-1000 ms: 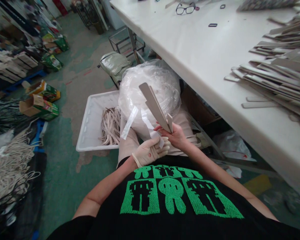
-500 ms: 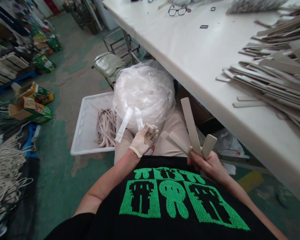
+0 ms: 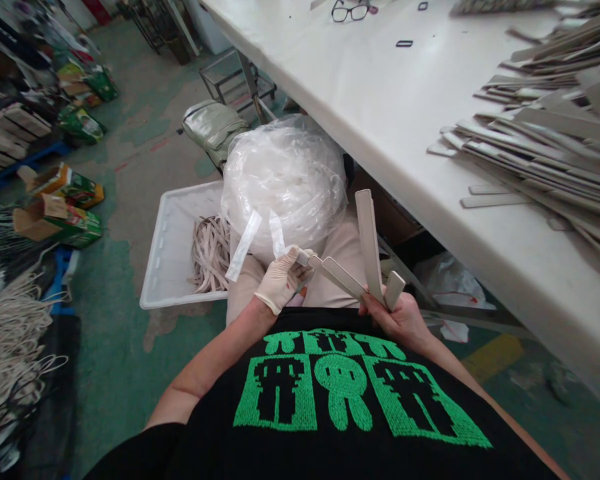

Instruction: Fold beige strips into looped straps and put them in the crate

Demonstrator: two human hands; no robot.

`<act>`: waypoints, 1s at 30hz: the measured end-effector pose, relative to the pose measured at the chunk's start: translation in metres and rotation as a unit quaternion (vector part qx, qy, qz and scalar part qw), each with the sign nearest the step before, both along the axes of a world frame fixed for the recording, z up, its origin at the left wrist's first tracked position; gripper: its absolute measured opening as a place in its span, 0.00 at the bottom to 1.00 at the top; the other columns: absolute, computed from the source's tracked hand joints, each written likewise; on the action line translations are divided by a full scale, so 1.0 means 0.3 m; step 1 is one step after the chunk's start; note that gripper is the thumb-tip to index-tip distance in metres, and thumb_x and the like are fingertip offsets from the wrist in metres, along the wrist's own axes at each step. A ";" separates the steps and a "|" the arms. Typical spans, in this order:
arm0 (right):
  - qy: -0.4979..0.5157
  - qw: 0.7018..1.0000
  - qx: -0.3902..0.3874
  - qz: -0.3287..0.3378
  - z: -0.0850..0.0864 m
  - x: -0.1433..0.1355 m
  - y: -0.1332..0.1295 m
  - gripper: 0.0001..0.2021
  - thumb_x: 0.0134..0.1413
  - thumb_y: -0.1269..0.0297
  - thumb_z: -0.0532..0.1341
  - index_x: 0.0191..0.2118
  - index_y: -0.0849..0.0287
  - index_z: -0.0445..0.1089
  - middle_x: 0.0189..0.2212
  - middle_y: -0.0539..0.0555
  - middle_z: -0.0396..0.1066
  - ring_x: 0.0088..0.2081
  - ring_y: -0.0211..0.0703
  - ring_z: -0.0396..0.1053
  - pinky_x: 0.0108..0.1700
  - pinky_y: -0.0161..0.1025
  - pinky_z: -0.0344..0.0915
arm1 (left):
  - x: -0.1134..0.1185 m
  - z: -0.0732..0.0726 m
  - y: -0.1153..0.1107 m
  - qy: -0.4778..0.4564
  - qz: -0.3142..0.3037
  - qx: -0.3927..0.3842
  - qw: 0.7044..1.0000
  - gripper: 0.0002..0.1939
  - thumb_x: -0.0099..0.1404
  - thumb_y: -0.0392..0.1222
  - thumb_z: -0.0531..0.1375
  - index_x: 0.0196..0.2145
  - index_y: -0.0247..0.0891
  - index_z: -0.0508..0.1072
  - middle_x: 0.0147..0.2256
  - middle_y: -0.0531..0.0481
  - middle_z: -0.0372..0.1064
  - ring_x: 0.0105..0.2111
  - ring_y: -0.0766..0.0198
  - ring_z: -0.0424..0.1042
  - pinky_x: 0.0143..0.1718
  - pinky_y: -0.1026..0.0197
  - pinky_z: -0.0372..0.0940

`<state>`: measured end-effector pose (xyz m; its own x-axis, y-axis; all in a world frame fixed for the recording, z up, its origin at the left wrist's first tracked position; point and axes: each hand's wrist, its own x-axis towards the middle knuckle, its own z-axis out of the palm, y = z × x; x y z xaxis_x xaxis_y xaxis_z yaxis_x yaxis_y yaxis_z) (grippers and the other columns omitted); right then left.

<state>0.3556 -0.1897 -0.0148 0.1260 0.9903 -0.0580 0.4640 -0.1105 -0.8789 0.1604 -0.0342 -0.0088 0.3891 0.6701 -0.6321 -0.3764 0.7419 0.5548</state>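
My left hand [image 3: 280, 275], in a pale glove, is closed with its fingertips pinched on the folded end of a white plastic strip [image 3: 277, 235]. A second white strip [image 3: 243, 247] hangs beside it over the plastic bag. My right hand [image 3: 393, 315], bare, is closed round several flat beige stitched straps, fanned apart. One long strap [image 3: 368, 240] points up, and a short end [image 3: 395, 289] sticks out to the right. The lower straps [image 3: 344, 277] reach left to my left fingertips; whether they are gripped there I cannot tell.
A big clear plastic bag [image 3: 285, 173] rests against my knees. Left of it, a white bin [image 3: 167, 247] holds beige strips. The white table [image 3: 380, 100] carries a heap of straps [image 3: 525, 153], glasses [image 3: 350, 11] and a black buckle [image 3: 404, 44]. Open cartons [image 3: 63, 217] stand on the floor.
My right hand has moved left with the straps, and the lower strap ends now meet my left fingertips. My left hand stays nearly in place. The view has shifted slightly.
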 end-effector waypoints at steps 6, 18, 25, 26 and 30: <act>-0.067 0.997 0.029 0.006 0.003 -0.011 0.020 0.21 0.65 0.54 0.54 0.25 0.58 0.72 0.19 0.53 0.70 0.21 0.41 0.68 0.25 0.36 0.61 | 0.005 0.010 -0.001 -0.003 0.008 -0.009 1.000 0.14 0.57 0.49 0.72 0.30 0.34 0.78 0.31 0.46 0.79 0.31 0.61 0.78 0.36 0.61 0.70; -0.078 0.996 0.037 0.014 0.000 -0.029 0.042 0.19 0.66 0.56 0.53 0.25 0.57 0.69 0.18 0.51 0.69 0.20 0.40 0.67 0.26 0.36 0.59 | 0.007 -0.018 -0.026 0.004 -0.006 0.013 1.000 0.16 0.50 0.46 0.76 0.30 0.35 0.76 0.31 0.48 0.78 0.33 0.60 0.77 0.42 0.56 0.71; -0.060 0.997 0.034 0.027 0.032 -0.070 0.106 0.19 0.67 0.55 0.53 0.27 0.56 0.70 0.19 0.50 0.70 0.22 0.41 0.69 0.27 0.36 0.59 | 0.037 -0.055 -0.107 -0.016 -0.095 0.044 0.994 0.21 0.46 0.49 0.77 0.31 0.32 0.80 0.31 0.44 0.78 0.35 0.57 0.77 0.44 0.53 0.70; -0.058 0.997 0.034 0.032 0.036 -0.071 0.113 0.19 0.67 0.55 0.53 0.27 0.57 0.70 0.19 0.51 0.70 0.22 0.40 0.69 0.27 0.36 0.59 | 0.040 -0.051 -0.110 -0.017 -0.097 0.061 0.993 0.22 0.45 0.50 0.77 0.31 0.32 0.80 0.31 0.43 0.79 0.36 0.56 0.78 0.45 0.53 0.70; -0.037 0.997 0.037 0.048 0.032 -0.051 0.097 0.18 0.68 0.55 0.53 0.31 0.58 0.72 0.22 0.52 0.72 0.21 0.39 0.69 0.27 0.35 0.61 | 0.016 0.001 -0.066 -0.011 -0.036 0.114 0.993 0.22 0.41 0.52 0.78 0.29 0.33 0.82 0.32 0.43 0.80 0.38 0.52 0.79 0.47 0.52 0.71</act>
